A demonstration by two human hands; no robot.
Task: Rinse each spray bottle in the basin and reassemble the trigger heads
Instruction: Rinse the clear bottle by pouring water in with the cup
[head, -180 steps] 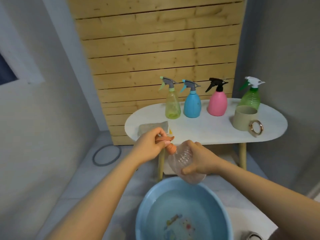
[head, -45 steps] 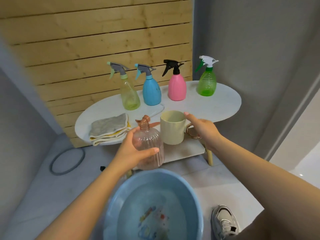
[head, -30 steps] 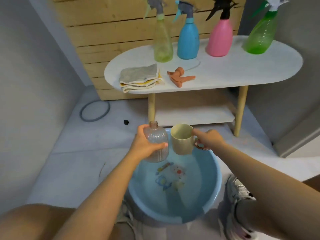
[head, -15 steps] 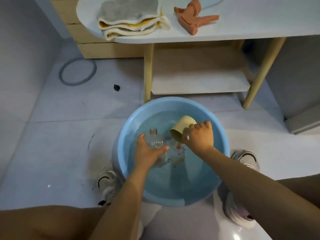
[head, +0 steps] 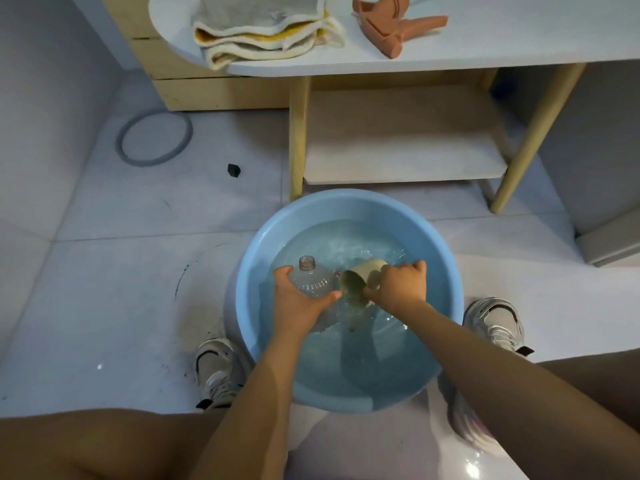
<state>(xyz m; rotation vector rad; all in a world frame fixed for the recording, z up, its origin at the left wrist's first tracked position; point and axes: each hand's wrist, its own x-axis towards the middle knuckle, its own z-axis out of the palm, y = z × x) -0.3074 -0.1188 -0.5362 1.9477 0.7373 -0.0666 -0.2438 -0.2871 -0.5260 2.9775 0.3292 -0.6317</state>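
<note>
A light blue basin [head: 446,275] of water stands on the floor between my feet. My left hand [head: 298,299] grips a clear ribbed bottle [head: 311,280] with no head, its open neck pointing up, its lower part in the water. My right hand [head: 398,285] holds a cream mug [head: 360,275] tipped on its side, mouth toward the bottle, partly dipped in the water. The orange trigger head [head: 391,22] lies on the white table [head: 485,39] above.
A folded grey and yellow cloth [head: 263,32] lies at the table's left end. Wooden table legs [head: 298,133] and a low shelf [head: 405,140] stand just behind the basin. A grey ring [head: 154,138] and a small black bit [head: 233,170] lie on the tiled floor.
The trigger head was taken off and left on the table. Both hands came down into the basin with the bottle and mug; since half a second ago the mug has tipped lower into the water.
</note>
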